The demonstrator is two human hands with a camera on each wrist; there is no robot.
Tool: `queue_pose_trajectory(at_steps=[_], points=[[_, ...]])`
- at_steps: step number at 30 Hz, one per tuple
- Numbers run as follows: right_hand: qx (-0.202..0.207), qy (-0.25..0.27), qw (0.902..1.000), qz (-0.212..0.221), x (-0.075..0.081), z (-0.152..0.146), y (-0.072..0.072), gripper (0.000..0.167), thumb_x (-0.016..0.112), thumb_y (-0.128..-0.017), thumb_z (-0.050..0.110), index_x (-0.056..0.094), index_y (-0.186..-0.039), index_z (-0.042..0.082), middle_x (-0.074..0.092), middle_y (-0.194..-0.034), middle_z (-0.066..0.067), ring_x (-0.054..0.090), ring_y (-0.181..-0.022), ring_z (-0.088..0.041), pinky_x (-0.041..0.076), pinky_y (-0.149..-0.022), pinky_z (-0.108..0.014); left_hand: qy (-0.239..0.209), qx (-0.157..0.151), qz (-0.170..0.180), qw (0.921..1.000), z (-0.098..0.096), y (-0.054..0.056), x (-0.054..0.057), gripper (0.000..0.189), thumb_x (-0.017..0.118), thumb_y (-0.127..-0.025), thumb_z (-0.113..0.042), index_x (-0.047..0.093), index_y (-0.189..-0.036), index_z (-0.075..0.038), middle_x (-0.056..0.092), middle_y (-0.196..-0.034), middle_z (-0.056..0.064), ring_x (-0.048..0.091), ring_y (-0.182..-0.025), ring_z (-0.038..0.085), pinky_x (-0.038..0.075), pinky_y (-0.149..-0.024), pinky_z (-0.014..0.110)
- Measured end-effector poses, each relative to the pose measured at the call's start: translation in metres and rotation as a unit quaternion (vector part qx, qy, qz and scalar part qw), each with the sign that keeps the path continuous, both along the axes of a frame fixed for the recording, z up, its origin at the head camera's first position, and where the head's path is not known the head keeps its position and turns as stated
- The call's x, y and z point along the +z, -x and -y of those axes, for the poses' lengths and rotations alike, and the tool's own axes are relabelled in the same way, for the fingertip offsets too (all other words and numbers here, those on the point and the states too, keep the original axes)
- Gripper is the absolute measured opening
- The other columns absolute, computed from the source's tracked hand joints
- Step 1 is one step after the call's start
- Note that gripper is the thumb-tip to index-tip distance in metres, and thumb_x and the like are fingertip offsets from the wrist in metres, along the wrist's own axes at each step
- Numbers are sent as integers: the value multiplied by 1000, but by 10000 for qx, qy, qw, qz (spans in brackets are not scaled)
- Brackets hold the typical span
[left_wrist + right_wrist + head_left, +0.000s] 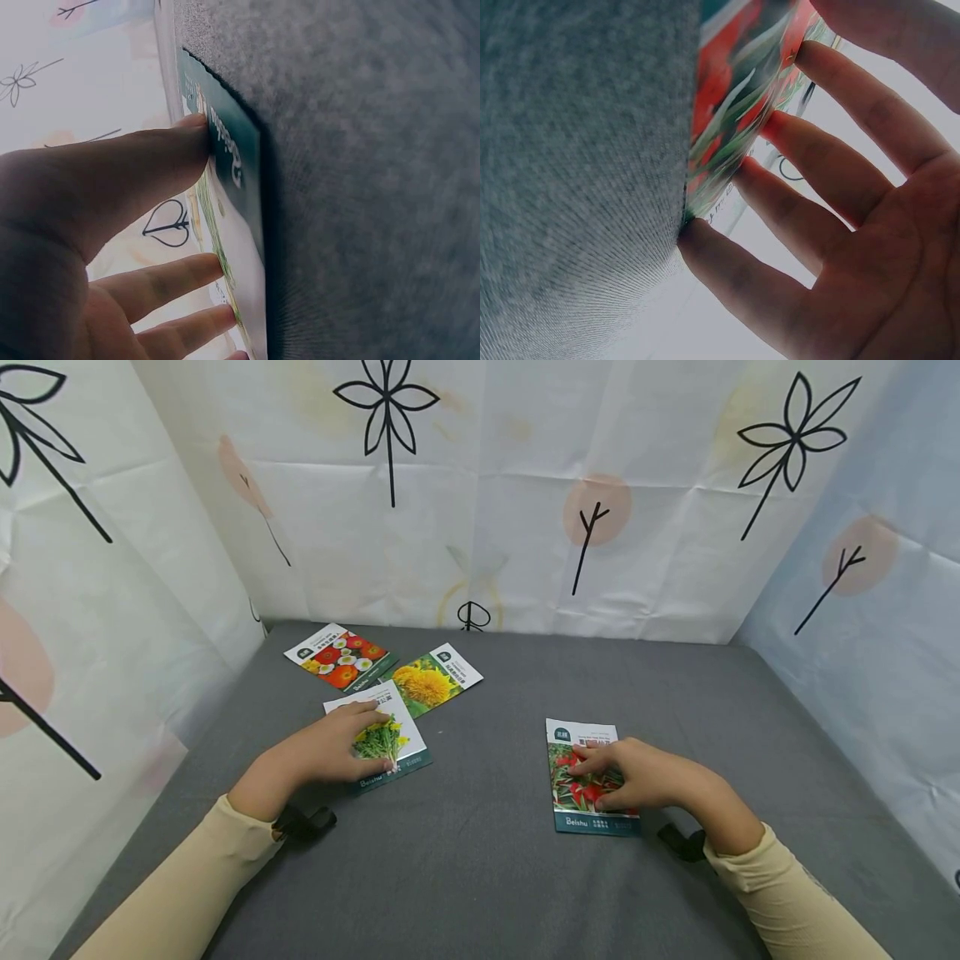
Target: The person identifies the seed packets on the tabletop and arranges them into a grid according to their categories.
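My left hand [335, 748] rests on a white and green seed packet [412, 739] printed with a yellow-flowered leafy plant. In the left wrist view the thumb [161, 154] and fingertips touch its printed face, spread apart. On the right, my right hand [651, 773] lies over a seed packet [567, 793] with red flowers and a teal lower band. The right wrist view shows its fingers [817, 161] spread and fairly straight, tips on the packet's face. Both packets lie flat on the table, partly hidden under the hands.
Behind the left packet lie a seed packet with a yellow bloom [431, 683] and another with red, orange and white flowers [341, 658], all close together or overlapping. The grey-covered table [480, 877] is bounded by printed white cloth walls [510, 527] at the back and sides.
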State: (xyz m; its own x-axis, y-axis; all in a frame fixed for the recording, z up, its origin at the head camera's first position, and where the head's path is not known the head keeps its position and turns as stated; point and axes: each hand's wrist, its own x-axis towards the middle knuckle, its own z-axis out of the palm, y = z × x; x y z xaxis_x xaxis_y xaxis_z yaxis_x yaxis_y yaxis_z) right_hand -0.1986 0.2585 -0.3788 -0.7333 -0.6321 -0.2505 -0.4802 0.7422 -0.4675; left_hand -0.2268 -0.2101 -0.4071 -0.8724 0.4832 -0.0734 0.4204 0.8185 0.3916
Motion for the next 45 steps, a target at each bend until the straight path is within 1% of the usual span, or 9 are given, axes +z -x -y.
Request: queue_pose_trajectory(at_steps=[7,17,32,37,45], points=[[-14,-5,10000,2,0,0,0,48,82,-89,13,74,-136,18,50,-162,-17,63,-137,-35,57,-93,-38,-10,-50,5,10000,-2,-1,1,78,78,-92,-50,57,-152,-5,41,-165,29,35,-154,52,34,-121,71],[-40,-42,10000,-14,2,1,-1,47,82,-90,13,74,-136,18,50,-162,-16,59,-141,-37,57,-96,-40,47,-3,54,10000,-3,-1,0,78,78,-92,-51,57,-152,-6,40,-166,27,34,-154,51,32,-122,71],[-76,-6,10000,28,1,1,-1,48,82,-89,12,74,-136,18,49,-163,-17,56,-144,-39,56,-95,-40,36,-96,25,9999,-4,-1,-2,79,78,-92,-51,56,-153,-6,40,-166,28,34,-154,51,33,-121,71],[-91,-9,10000,31,2,1,-2,48,81,-89,12,74,-136,18,50,-162,-16,56,-144,-38,56,-96,-39,58,-89,20,9999,-3,-1,-4,78,78,-92,-51,56,-153,-7,39,-166,28,34,-155,51,33,-121,70],[-80,-2,10000,49,3,1,-2,48,82,-89,12,74,-136,18,50,-162,-17,56,-143,-39,56,-96,-40,80,-102,21,9999,-5,-1,-4,78,77,-92,-51,56,-153,-7,39,-166,27,34,-155,51,33,-122,70]])
